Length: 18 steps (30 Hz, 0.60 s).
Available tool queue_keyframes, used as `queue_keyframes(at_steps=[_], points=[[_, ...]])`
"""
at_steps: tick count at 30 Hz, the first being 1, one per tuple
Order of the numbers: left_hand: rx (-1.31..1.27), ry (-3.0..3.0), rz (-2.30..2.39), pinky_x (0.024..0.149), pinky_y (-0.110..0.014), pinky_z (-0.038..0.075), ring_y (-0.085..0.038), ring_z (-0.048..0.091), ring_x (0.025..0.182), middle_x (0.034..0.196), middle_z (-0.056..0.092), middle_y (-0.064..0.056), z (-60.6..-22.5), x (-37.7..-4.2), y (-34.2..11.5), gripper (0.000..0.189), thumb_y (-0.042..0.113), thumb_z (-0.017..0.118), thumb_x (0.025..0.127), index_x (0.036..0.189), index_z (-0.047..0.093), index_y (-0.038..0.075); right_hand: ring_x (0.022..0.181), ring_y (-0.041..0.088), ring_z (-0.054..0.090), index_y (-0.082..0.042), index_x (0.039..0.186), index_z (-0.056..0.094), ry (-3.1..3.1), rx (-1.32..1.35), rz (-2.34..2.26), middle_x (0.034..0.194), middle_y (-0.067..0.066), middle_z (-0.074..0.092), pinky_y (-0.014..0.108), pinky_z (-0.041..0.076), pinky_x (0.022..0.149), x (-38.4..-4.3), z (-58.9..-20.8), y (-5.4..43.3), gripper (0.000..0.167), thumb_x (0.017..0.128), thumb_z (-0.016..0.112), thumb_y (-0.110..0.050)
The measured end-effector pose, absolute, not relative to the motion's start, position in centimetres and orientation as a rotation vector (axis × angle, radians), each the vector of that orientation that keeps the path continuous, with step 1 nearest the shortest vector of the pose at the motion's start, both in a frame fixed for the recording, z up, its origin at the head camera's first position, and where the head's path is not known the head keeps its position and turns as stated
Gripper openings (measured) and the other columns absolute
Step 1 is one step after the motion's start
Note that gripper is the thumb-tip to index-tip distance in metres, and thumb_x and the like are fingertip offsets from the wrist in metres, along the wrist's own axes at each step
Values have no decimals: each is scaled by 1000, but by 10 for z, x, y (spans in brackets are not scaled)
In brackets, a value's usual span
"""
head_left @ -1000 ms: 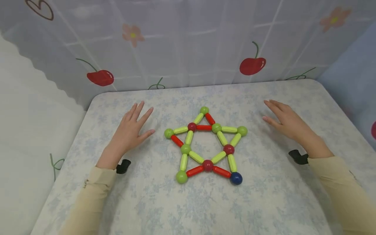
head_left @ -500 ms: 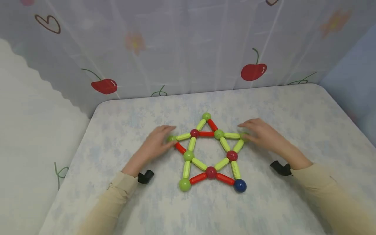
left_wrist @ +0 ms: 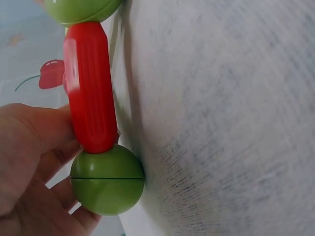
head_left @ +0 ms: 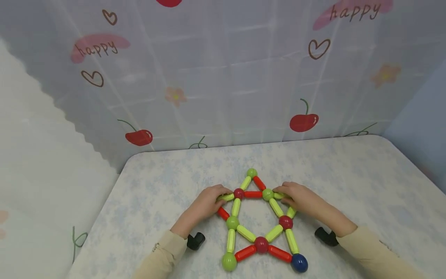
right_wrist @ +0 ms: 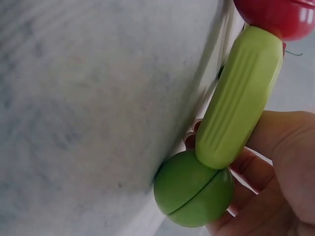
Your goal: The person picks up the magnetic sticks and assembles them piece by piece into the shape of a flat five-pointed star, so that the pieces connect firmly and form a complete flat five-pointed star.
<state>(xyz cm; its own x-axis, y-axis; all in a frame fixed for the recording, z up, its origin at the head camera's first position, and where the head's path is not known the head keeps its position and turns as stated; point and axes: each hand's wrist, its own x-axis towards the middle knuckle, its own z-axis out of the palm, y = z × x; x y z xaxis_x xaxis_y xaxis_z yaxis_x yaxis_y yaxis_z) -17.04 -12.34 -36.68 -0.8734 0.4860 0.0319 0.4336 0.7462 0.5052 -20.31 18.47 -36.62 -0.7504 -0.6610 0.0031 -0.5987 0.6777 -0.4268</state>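
A five-pointed star built of magnetic rods and balls (head_left: 261, 245) lies flat on the table in the head view. Its rods are red and yellow-green; its balls are green, dark red and one blue (head_left: 299, 263). My left hand (head_left: 209, 200) grips the star's left point, its thumb against a red rod (left_wrist: 91, 88) beside a green ball (left_wrist: 107, 179) in the left wrist view. On the opposite point, my right hand (head_left: 302, 199) holds a yellow-green rod (right_wrist: 238, 98) near another green ball (right_wrist: 194, 189). In the head view, both hands cover those corner balls.
The pale patterned table (head_left: 167, 174) extends around the star. Behind it hangs a printed curtain (head_left: 223, 77) with cherries, hearts and flowers, meeting the table's far edge. A black wrist device (head_left: 196, 241) shows below the left wrist, another (head_left: 326, 236) below the right.
Both hands have moved inward from beside the star and taken hold of its left and right points. The head view has tilted up, so the star sits lower in it.
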Motion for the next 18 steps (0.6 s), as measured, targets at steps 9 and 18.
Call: queue_keyframes(at_steps=[9, 18], points=[[774, 2869, 736, 77, -26, 46, -14, 56, 88, 100, 61, -2, -358, -196, -115, 28, 3, 66, 87, 115, 66, 6, 71, 10, 48, -1, 111, 65, 2802, -1061, -645, 83, -4, 54, 26, 46, 62, -222, -355, 195, 31, 81, 72, -1], [806, 2878, 794, 76, -27, 46, -15, 55, 89, 102, 59, -3, -349, -210, -121, 32, 3, 65, 88, 119, 63, 4, 72, 12, 48, -3, 116, 64, 2778, -1073, -665, 84, -4, 54, 26, 45, 62, -234, -340, 189, 33, 84, 70, -4]])
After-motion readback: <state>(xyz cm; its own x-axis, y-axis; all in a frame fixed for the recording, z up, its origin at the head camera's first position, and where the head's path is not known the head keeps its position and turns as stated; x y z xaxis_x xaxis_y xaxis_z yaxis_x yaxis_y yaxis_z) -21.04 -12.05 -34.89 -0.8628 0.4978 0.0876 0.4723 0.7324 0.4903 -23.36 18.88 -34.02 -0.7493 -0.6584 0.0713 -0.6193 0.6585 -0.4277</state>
